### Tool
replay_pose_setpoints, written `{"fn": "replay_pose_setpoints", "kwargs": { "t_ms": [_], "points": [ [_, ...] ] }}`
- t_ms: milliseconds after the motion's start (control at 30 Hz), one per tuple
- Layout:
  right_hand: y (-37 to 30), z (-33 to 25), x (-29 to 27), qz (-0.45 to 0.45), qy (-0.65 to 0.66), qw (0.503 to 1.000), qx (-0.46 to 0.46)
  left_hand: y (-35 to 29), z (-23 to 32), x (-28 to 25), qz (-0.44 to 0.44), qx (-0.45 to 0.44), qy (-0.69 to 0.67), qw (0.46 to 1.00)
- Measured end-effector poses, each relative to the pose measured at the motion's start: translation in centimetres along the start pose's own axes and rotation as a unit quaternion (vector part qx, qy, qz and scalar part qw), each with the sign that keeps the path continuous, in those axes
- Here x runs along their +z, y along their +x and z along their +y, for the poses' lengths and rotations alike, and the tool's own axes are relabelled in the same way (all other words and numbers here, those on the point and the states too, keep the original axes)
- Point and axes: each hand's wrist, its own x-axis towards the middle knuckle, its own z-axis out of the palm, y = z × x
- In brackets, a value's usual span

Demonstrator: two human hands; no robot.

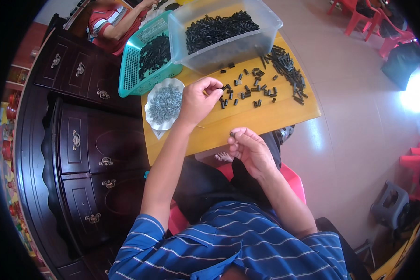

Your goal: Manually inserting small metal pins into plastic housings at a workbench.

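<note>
The right hand [252, 151] pinches a small dark piece [232, 134] between thumb and finger. Between its 10 and 11 o'clock, the left hand [197, 102] is curled, nearly closed; I can't tell if it has hold of anything. Short, round, black tubes [255, 89] lie on the yellow wooden table [214, 122] near the left hand's 3 o'clock, closer to it than to the right. Their long sides point many ways.
</note>
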Motion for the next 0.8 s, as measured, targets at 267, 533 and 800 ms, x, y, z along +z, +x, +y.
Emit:
{"fn": "replay_pose_setpoints", "kwargs": {
  "t_ms": [267,533,800],
  "points": [
    [-0.1,0.2,0.0,0.011,-0.013,1.000,-0.006,-6.8,3.9,-1.8,-0.064,-0.072,-0.183,0.978],
    [0.0,0.6,-0.1,-0.017,-0.038,0.999,-0.021,-8.4,4.4,-1.7,-0.077,-0.059,-0.141,0.985],
    [0.0,0.9,-0.1,-0.024,-0.054,0.998,-0.021,-8.9,4.4,-2.4,-0.099,-0.043,-0.142,0.984]
  ]
}}
